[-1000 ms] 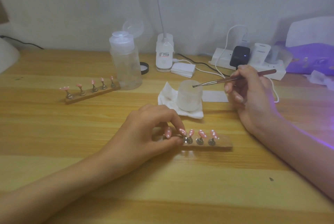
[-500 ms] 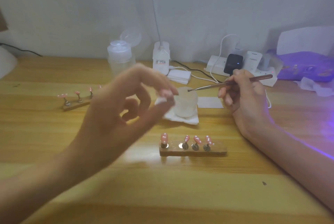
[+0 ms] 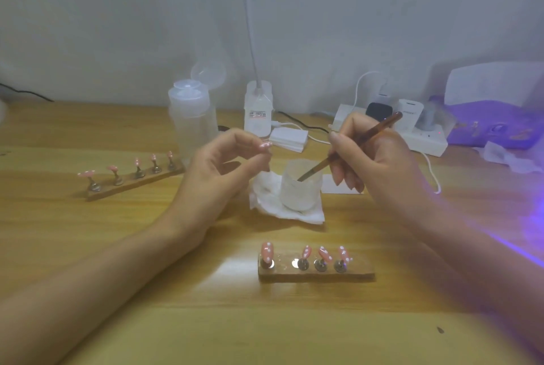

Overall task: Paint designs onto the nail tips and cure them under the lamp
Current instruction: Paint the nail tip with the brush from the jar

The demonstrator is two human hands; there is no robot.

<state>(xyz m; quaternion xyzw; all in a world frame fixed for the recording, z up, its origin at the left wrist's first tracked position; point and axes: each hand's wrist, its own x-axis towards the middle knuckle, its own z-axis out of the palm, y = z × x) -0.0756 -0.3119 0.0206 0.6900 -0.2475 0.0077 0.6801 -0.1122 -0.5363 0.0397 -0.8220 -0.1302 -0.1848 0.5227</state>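
Observation:
My left hand (image 3: 219, 166) is raised over the table and pinches a pink nail tip (image 3: 264, 146) on its small stand between thumb and fingers. My right hand (image 3: 374, 155) grips a brown nail brush (image 3: 353, 148), whose tip dips into a frosted cup (image 3: 300, 185). Near me lies a wooden holder (image 3: 316, 273) with several pink, white-dotted tips (image 3: 323, 254) and one bare slot. A second wooden holder (image 3: 132, 179) with several pink tips sits at the left. The curing lamp (image 3: 497, 117) glows purple at the far right.
The cup stands on a white tissue (image 3: 294, 214). Behind it are a clear pump bottle (image 3: 192, 120), a white desk-lamp base (image 3: 258, 111), a stack of white pads (image 3: 290, 138) and a power strip (image 3: 412, 132) with chargers and cables. Wooden table (image 3: 147, 291).
My left hand lifted one nail tip off the near holder and now holds it steady by the cup. My right hand tilted the brush down into the cup.

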